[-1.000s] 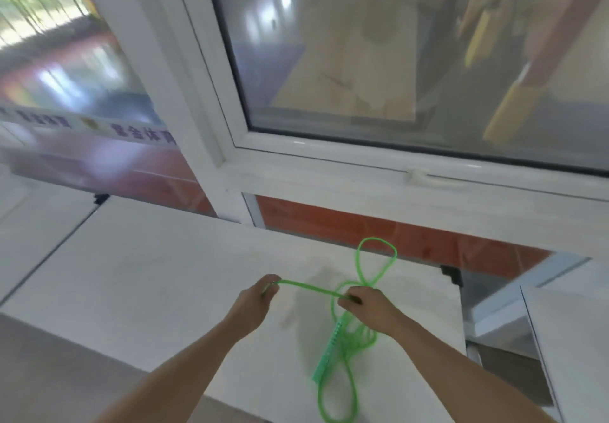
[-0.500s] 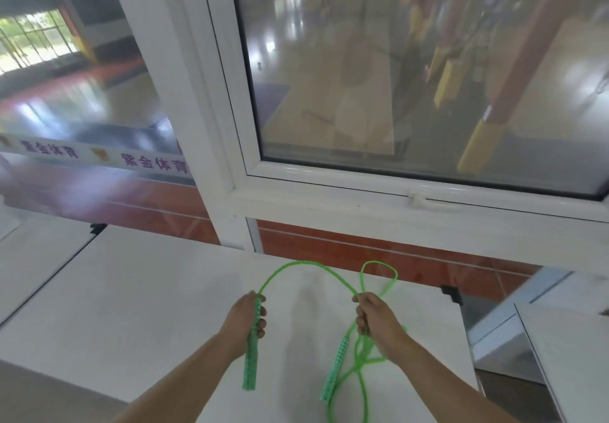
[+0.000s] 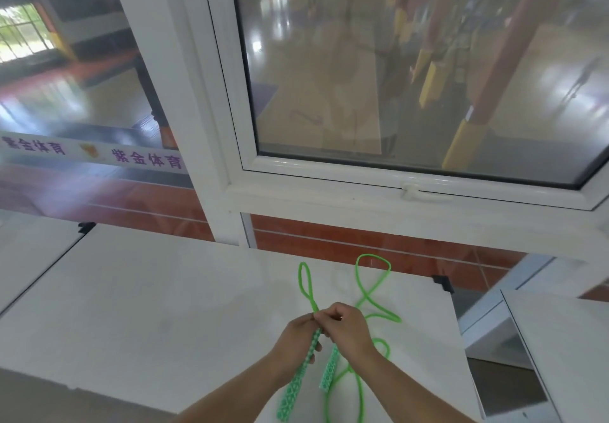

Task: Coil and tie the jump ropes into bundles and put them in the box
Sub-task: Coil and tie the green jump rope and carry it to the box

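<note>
Over the table (image 3: 164, 307), hands (image 3: 324, 330) pinching green rope (image 3: 372, 277)

Hands (image 3: 324, 328) now together, handles (image 3: 309, 365) side by side.

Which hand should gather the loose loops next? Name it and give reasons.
Right, probably. The right hand is beside the slack loops of the green jump rope on the white table. The left hand grips a handle, farther from them.

both hands (image 3: 324, 332) grip the green jump rope (image 3: 369, 291) above the white table (image 3: 164, 307).
</note>
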